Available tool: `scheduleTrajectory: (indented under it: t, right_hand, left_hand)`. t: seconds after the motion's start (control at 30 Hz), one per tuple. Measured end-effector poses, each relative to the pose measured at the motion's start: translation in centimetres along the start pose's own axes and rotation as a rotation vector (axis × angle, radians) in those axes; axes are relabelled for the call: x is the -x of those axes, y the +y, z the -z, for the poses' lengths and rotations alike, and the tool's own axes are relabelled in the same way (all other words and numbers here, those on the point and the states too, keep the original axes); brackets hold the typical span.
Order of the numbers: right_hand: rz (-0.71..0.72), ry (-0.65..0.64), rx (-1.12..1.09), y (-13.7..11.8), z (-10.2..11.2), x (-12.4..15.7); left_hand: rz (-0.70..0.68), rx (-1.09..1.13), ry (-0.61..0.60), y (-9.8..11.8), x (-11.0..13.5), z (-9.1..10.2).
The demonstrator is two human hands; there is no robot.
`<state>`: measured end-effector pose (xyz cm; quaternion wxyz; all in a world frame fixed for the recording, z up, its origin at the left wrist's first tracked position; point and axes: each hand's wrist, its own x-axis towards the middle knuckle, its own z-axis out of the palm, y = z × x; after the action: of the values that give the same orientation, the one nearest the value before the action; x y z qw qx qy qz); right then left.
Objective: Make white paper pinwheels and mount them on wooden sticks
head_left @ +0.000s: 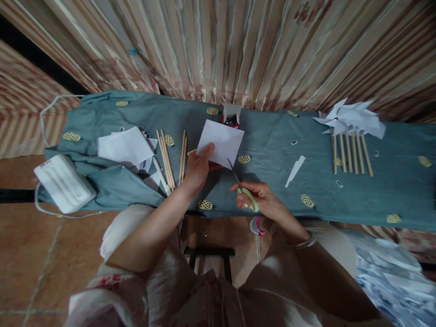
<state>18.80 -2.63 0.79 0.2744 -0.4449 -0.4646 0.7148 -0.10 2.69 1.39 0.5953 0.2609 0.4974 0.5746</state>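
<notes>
My left hand (200, 167) pinches a white square of paper (223, 141) by its left side, thumb on top and the other fingers beneath. Green-handled scissors (248, 198) are in my right hand (260, 196), with fingers through the handle loops. The blade tips meet the paper's lower corner; whether they have cut into it I cannot tell. Behind the paper stands a small red box (231, 120) with its flap up and dark contents. Left of my left hand lie several wooden sticks (166, 159) and a white pen-like stick (161, 176).
A stack of white paper (126, 147) and a white power strip (64, 184) with its cord occupy the left. White paper pinwheels (352, 119) on wooden sticks lie at right, near a paper scrap (294, 170). The narrow table's green cloth (272, 136) backs onto a curtain (218, 54).
</notes>
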Motion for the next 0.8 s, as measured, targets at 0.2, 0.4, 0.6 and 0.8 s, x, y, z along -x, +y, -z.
scheduleTrajectory:
  t: [0.2,0.4,0.6,0.8]
  right_hand:
    - [-0.043,-0.001,0.003,-0.29,-0.02,-0.01]
    - [-0.057,-0.003,0.005,0.04,0.19,-0.03]
    - [-0.070,-0.028,0.021,0.28,0.36,-0.16]
    - [-0.079,-0.014,0.036,-0.12,0.19,-0.13]
  left_hand:
    - [0.003,-0.015,0.023,0.02,0.01,-0.10]
    - [-0.004,-0.002,0.006,-0.10,-0.09,-0.01]
    - [-0.017,0.004,0.008,-0.33,-0.28,0.02]
    - [-0.017,-0.012,0.018,-0.34,-0.30,0.12]
